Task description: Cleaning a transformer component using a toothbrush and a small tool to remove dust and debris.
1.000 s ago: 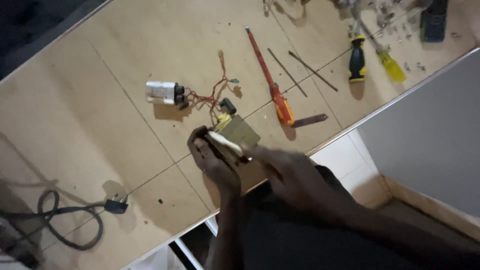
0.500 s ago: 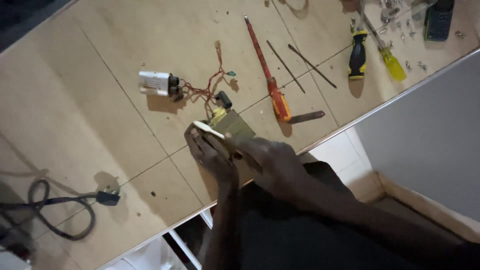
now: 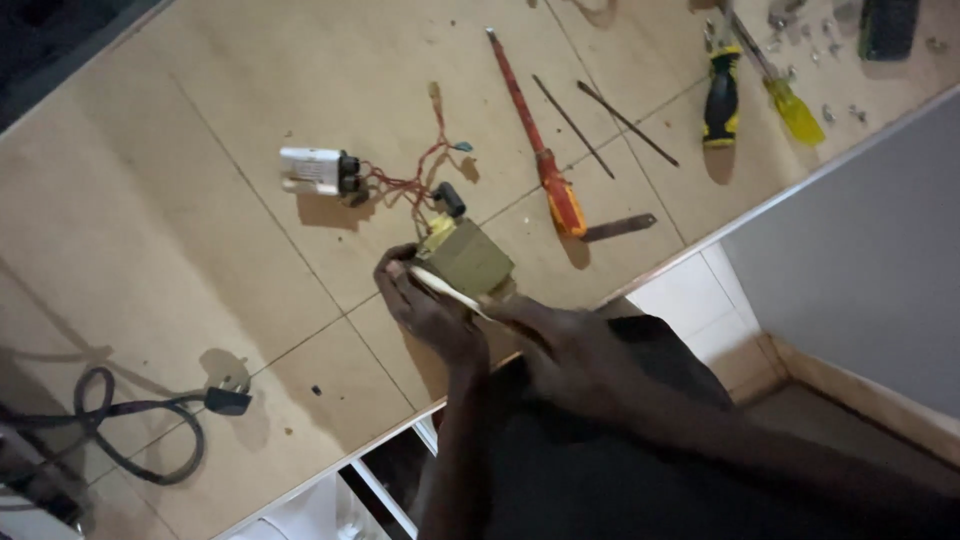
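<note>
A pale tiled worktop (image 3: 200, 200) fills the head view, its front edge running diagonally from lower left to upper right. At that edge, a person's left hand (image 3: 430, 315) curls its fingers around the near side of a small transformer (image 3: 468, 258) wrapped in olive-yellow tape, holding it just above the surface. The right hand (image 3: 565, 345), forearm reaching in from the lower right, pinches a thin pale strip (image 3: 447, 289) lying against the transformer's lower face; its fingertips are closed on the strip. Red wires (image 3: 410, 185) run from the transformer to a white capacitor (image 3: 320, 170) lying nearby on the worktop. A black power cable (image 3: 130, 420) loops at the left, ending in a plug. To the right lie a red-handled screwdriver (image 3: 540, 160), two thin dark rods (image 3: 600, 120), then a black-and-yellow screwdriver (image 3: 722, 95) and a yellow-handled one (image 3: 790, 105).
</note>
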